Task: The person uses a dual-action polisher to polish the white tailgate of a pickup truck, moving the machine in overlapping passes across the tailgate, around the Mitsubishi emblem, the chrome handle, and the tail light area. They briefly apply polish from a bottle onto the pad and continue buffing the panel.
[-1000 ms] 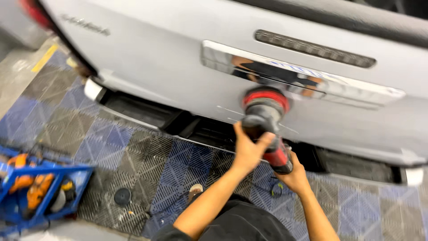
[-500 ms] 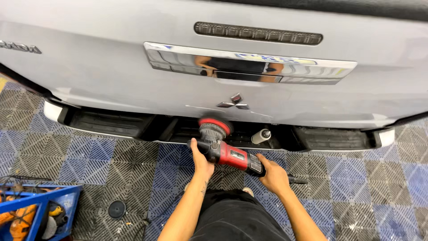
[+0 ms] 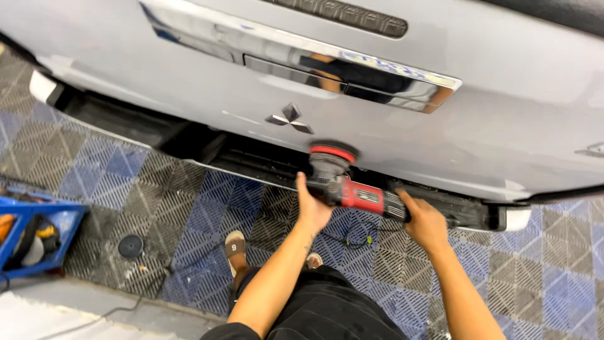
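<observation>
At centre: polisher, red and black, pad pressed on the grey tailgate low edge.
Left hand: fingers wrapped round the polisher's head, at 9 o'clock of its body.
Right hand: closed on the rear handle, at 4 o'clock.
Emblem: at 11 o'clock of the pad.
Crate: blue, far at 9 o'clock, on the tiled floor.

Glossy silver painted metal tailgate; mirror-bright chrome handle trim; red-and-black matt plastic polisher; ribbed blue-and-grey plastic grid floor tiles.
</observation>
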